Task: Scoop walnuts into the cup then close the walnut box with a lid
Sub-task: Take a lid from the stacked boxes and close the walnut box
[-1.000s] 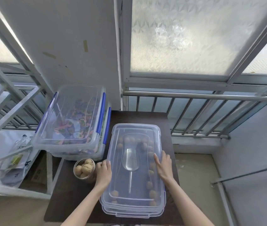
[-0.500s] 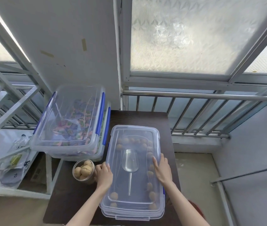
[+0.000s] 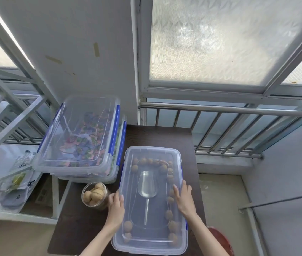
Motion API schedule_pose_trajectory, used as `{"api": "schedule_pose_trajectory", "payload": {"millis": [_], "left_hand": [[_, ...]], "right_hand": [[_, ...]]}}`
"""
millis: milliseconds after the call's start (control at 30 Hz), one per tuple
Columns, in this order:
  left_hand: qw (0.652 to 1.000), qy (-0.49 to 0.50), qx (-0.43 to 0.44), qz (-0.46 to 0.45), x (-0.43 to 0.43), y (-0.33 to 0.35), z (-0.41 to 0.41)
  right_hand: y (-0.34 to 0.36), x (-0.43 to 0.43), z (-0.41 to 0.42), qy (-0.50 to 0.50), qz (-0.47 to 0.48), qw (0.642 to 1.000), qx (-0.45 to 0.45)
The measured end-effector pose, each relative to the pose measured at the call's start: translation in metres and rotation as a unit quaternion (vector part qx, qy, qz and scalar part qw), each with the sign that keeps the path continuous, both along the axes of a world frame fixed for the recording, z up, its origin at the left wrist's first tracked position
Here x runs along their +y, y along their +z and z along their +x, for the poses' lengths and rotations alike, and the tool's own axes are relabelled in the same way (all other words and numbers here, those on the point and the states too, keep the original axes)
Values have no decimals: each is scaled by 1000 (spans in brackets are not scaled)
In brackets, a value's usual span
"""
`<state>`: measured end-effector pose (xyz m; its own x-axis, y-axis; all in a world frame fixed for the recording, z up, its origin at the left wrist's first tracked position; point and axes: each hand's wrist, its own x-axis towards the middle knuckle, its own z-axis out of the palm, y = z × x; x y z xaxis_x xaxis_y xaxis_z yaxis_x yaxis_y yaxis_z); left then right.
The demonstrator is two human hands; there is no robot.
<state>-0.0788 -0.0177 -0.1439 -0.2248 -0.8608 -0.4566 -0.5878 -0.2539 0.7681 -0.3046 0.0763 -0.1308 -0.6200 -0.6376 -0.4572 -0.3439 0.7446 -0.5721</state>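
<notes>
Lid (image 3: 152, 154) is sitting on the walnut box (image 3: 149, 251), centre of the dark table (image 3: 76, 228); scoop (image 3: 147, 187) inside. Left hand (image 3: 116, 209) is curling over the lid's left edge, right hand (image 3: 184, 199) pressing flat, fingers spread. Cup (image 3: 93, 195) is standing just beside the left hand. Risk: uneven pressing leaving a corner unseated, or an elbow tipping the cup.

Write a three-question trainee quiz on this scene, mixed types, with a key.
1. True or false: the lid lies on the walnut box.
2. What lies inside the box besides walnuts?
A. scoop
B. fork
C. cloth
3. Fill in: the cup beside the left hand holds ____.

Key: 1 true. 2 A, the scoop. 3 walnuts. The right hand rests flat on the lid.
</notes>
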Motion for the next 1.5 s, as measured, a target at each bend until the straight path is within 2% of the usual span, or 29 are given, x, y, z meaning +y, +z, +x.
{"api": "schedule_pose_trajectory", "payload": {"millis": [233, 533, 700, 767, 833, 967, 1067, 1133, 1200, 1300, 1500], "left_hand": [[999, 7, 32, 44, 3, 4, -1], [993, -38, 70, 91, 1, 13, -12], [984, 44, 96, 144, -27, 14, -16], [976, 24, 96, 192, -38, 8, -18], [964, 8, 112, 243, -42, 8, -20], [968, -43, 93, 230, -46, 10, -20], [990, -17, 15, 141, -47, 7, -22], [996, -10, -39, 81, -47, 7, -25], [994, -33, -99, 24, -44, 11, -31], [982, -67, -178, -17, -36, 17, -42], [989, -23, -149, 3, -31, 14, -45]], "right_hand": [[-1, 3, -7, -14, -25, 997, -71], [5, 14, -36, -68, -19, 990, -124], [4, 14, -49, -74, 26, 979, -187], [6, 17, -55, -85, 32, 966, -242], [6, 18, -60, -75, 44, 963, -254], [7, 18, -64, -52, 38, 965, -252], [9, 16, -59, -88, 22, 971, -222], [12, 14, -51, -97, 3, 987, -132], [17, 12, -42, -79, 11, 996, -34], [22, 10, -34, -56, 51, 997, 31], [20, 8, -27, -58, 69, 993, 81]]}}
